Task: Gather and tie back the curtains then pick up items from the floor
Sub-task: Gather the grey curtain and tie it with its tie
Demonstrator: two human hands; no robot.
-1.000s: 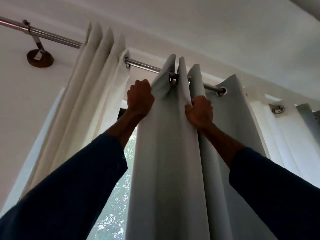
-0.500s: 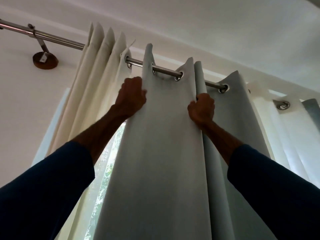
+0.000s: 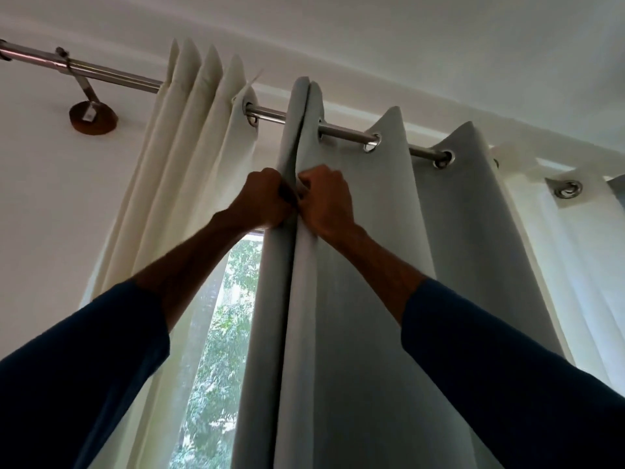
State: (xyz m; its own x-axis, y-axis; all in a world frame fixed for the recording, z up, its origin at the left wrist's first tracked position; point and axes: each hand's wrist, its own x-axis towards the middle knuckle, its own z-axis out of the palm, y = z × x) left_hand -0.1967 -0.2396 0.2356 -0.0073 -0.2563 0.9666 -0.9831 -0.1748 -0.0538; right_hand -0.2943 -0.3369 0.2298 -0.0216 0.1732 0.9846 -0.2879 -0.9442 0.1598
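Gathering step in hand. Left hand point(image 3: 262, 198) and right hand point(image 3: 324, 199) both fisted on the grey curtain point(image 3: 372, 299), knuckles touching, pinching its leading pleats together just under the rod point(image 3: 341, 130). Cream curtain point(image 3: 189, 164) hangs bunched at left. Next: probably slide remaining grey folds along the rod. Tie not visible.

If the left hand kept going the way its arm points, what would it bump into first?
The grey curtain: the left hand grips its folded edge, with the rod probably next, though depth is unclear.
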